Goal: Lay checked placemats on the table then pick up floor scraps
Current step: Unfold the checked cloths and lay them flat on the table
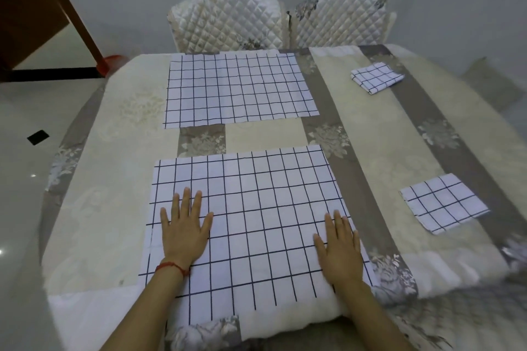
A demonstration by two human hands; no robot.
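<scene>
While hands flat on near placemat (251, 225) | folded placemats (443, 202) right

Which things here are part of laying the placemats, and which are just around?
Part of the job: near placemat under left hand and right hand; far placemat; two folded checked cloths; table.
Just around: two quilted chairs; red object on floor.

Dim, flat, greyish indoor light with a cool cast and almost no shadows. Small bright glints sit on the glossy floor (20, 199) at left. Wide-angle bending curves the tabletop (370, 128) edges; corners smear and soften, with overall mild blur.
</scene>
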